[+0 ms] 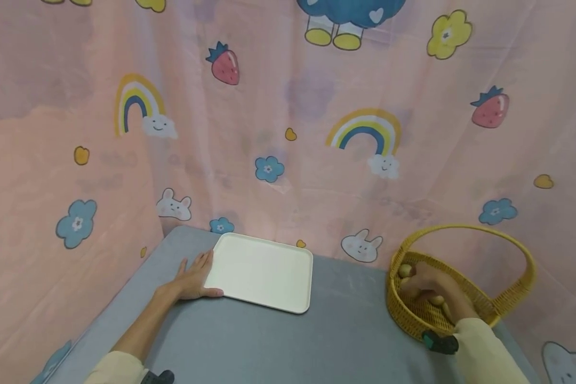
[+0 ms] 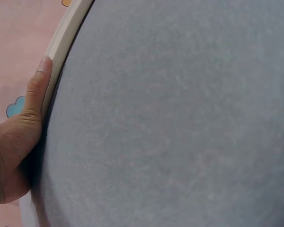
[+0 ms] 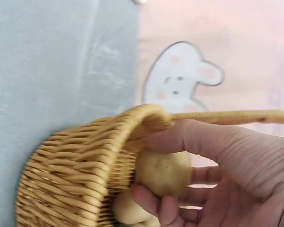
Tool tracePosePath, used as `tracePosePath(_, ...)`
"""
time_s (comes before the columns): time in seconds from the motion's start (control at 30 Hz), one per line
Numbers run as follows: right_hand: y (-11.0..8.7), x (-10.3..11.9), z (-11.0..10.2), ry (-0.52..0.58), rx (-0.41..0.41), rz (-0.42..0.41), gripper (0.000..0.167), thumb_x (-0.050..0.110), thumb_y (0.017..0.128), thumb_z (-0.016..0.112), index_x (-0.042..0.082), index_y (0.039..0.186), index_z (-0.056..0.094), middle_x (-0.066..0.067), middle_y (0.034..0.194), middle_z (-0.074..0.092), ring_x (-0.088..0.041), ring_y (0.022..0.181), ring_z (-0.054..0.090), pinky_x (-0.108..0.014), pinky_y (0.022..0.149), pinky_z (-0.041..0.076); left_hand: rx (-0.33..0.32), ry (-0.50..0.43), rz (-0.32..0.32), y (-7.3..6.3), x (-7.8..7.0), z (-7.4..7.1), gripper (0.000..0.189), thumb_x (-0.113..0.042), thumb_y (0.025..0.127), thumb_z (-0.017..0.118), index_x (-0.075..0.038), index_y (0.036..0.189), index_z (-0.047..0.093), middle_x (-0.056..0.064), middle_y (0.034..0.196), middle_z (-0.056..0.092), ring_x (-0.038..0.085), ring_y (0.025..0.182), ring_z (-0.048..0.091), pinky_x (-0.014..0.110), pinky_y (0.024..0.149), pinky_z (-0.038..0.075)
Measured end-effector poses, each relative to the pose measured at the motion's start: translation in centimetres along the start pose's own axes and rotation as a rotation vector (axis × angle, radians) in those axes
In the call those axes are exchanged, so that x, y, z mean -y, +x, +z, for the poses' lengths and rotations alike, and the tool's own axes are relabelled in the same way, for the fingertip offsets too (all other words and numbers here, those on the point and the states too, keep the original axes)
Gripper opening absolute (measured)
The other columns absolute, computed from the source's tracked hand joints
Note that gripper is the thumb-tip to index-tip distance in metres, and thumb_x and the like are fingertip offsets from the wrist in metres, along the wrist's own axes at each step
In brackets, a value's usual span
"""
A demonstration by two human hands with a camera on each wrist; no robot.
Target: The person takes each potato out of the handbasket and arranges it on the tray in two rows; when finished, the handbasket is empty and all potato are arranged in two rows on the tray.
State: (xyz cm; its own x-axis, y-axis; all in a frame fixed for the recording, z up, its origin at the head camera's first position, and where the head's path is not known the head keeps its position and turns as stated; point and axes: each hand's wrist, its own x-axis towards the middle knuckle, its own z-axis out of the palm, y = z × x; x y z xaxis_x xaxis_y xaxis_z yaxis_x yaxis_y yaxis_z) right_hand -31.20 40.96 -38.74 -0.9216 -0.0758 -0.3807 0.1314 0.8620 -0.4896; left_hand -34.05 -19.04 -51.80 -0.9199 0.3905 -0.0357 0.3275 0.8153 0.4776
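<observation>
A white rectangular tray [image 1: 264, 274] lies on the grey table. My left hand [image 1: 192, 280] rests at its left end, fingers extended along the edge; in the left wrist view the thumb [image 2: 38, 90] lies straight against the tray's rim [image 2: 66, 38]. On the right, my right hand [image 1: 427, 282] reaches inside a yellow wicker basket [image 1: 403, 314] with a tall handle. The right wrist view shows that hand [image 3: 227, 175] gripping a pale potato [image 3: 163, 170] between thumb and curled fingers, near the basket's rim. Beneath it sit other potatoes [image 3: 130, 208], partly hidden by the hand.
Grey cloth covers the table [image 1: 269, 341]. A pink printed curtain [image 1: 269, 117] hangs behind it and along the left side. The basket handle [image 1: 465, 226] arches above the right hand. Between tray and basket lies a stretch of table.
</observation>
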Motion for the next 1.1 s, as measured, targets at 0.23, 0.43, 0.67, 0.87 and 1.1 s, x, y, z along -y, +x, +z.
tracePosePath(0.23, -2.9, 1.9, -0.7, 0.115, -0.066, -0.148, 0.043, 0.005, 0.088, 0.066, 0.006, 0.081, 0.024, 0.003, 0.057, 0.03, -0.011, 0.052, 0.023, -0.027, 0.051, 0.027, -0.008, 0.011, -0.009, -0.3, -0.3, 0.0, 0.133, -0.068, 0.085, 0.075, 0.013, 0.162, 0.004, 0.033, 0.172, 0.008, 0.053, 0.161, 0.009, 0.078, 0.122, -0.003)
tracePosePath(0.43, -5.6, 4.2, 0.1, 0.125, -0.171, -0.172, 0.045, 0.022, 0.1, 0.067, -0.012, 0.121, 0.047, -0.003, 0.068, 0.051, -0.015, 0.057, 0.048, -0.032, 0.055, 0.045, -0.051, 0.023, -0.007, -0.3, -0.1, 0.2, 0.13, -0.065, 0.085, 0.076, 0.013, 0.162, 0.006, 0.032, 0.172, 0.012, 0.052, 0.161, 0.013, 0.079, 0.122, -0.001)
tracePosePath(0.67, -6.0, 7.5, 1.9, 0.181, -0.251, -0.274, 0.039, 0.028, 0.102, 0.063, -0.007, 0.119, 0.061, -0.003, 0.075, 0.057, -0.011, 0.059, 0.051, -0.029, 0.055, 0.048, -0.083, 0.024, 0.019, 0.1, 0.3, 0.6, 0.129, -0.065, 0.084, 0.076, 0.011, 0.163, 0.009, 0.031, 0.173, 0.012, 0.053, 0.159, 0.015, 0.08, 0.12, 0.001)
tracePosePath(0.87, -3.5, 10.8, 3.9, 0.258, -0.232, -0.306, 0.054, 0.032, 0.104, 0.063, -0.009, 0.137, 0.052, -0.012, 0.095, 0.067, -0.014, 0.071, 0.058, -0.028, 0.061, 0.052, -0.081, 0.028, 0.015, 0.0, 0.2, 0.4, 0.128, -0.066, 0.085, 0.075, 0.009, 0.164, 0.009, 0.028, 0.174, 0.011, 0.051, 0.161, 0.014, 0.08, 0.121, -0.001)
tracePosePath(1.1, 0.2, 16.2, 6.5, 0.36, -0.25, -0.329, 0.059, 0.035, 0.101, 0.068, -0.005, 0.143, 0.052, -0.015, 0.099, 0.07, -0.016, 0.074, 0.062, -0.027, 0.067, 0.054, -0.102, 0.045, 0.001, 0.0, 0.4, 0.7, 0.126, -0.068, 0.085, 0.074, 0.007, 0.164, 0.011, 0.026, 0.174, 0.013, 0.05, 0.161, 0.016, 0.08, 0.121, -0.001)
